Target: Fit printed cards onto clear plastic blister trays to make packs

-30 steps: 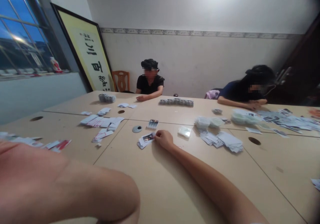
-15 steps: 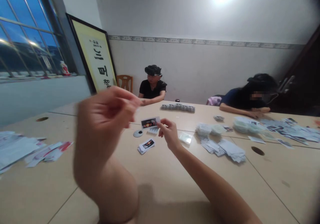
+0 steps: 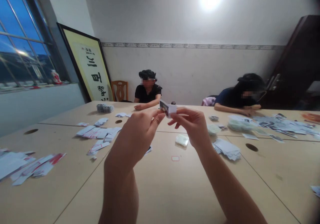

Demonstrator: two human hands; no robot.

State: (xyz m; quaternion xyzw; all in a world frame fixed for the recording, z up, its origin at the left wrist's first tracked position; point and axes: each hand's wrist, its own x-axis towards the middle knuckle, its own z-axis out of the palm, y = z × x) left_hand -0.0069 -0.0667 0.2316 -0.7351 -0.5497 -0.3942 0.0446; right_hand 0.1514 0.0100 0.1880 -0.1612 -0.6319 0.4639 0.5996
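A small printed card (image 3: 171, 110) with a dark picture and a white part is held up over the table, bent or folded along its middle. My left hand (image 3: 138, 132) pinches its left side between thumb and fingers. The white right side is gripped by my right hand (image 3: 193, 125). Behind my left wrist, the edge of some printed cards (image 3: 149, 149) peeks out. A clear plastic packet (image 3: 182, 140) lies below my right hand, and nearer me is a small red-edged label (image 3: 175, 158).
White paper strips (image 3: 98, 133) lie left, with more scraps (image 3: 37, 169) nearer the edge. White cards (image 3: 227, 149) and plastic packets (image 3: 241, 124) are on the right. Two people sit across the table (image 3: 160, 197), one in a black shirt (image 3: 147, 93).
My left hand has come down from its raised position and now grips the card too. The card is higher and bent. The view has shifted, and the red-edged label now shows.
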